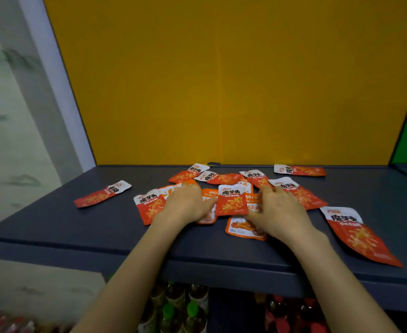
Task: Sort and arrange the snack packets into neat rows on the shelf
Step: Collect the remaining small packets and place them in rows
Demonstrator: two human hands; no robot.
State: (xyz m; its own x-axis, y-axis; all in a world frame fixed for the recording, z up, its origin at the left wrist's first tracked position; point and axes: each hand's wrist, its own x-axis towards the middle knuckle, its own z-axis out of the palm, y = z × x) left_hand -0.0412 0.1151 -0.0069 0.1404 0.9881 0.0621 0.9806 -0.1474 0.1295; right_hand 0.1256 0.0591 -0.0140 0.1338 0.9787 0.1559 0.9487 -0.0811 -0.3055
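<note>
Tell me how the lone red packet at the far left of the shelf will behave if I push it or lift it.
The lone red packet lies flat and thin, so it is probably light and would likely droop when lifted by one end. Its smooth-looking wrapper on the flat shelf suggests it should slide easily; rolling or tipping seems unlikely.

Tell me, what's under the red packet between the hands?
Orange packets peek out under the red packet on both sides; how many lie beneath is hidden.

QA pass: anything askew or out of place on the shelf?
Yes: snack packets lie scattered at mixed angles, overlapping in a pile under left hand and right hand; one red packet lies alone, tilted, far left.
</note>
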